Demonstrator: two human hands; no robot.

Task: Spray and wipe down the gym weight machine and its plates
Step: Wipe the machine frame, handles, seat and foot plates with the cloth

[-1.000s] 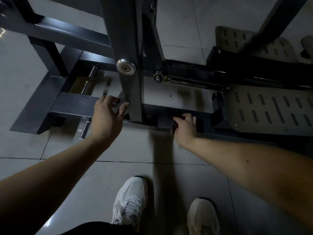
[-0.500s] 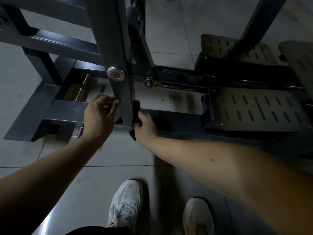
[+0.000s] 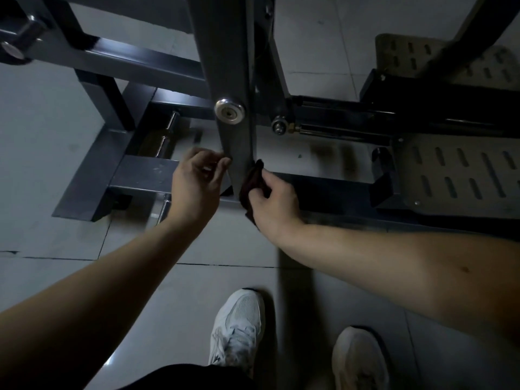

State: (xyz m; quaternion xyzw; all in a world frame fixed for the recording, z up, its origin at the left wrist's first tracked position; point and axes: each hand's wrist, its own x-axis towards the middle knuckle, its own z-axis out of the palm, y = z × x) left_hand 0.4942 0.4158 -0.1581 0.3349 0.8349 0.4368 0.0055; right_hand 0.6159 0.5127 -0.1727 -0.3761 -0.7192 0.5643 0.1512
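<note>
Now, right hand: grips dark cloth against machine upright (low end)
left hand: loosely curled, empty, fingertips at the upright's edge

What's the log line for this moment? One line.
step: wipe | right hand: holds cloth against upright bar | left hand: fingertips at bar, holding nothing

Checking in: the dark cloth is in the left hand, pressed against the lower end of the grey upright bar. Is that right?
No, the dark cloth is gripped by the right hand, not the left. The head view shows it pressed against the lower end of the grey metal upright bar; the left hand holds nothing.
</note>
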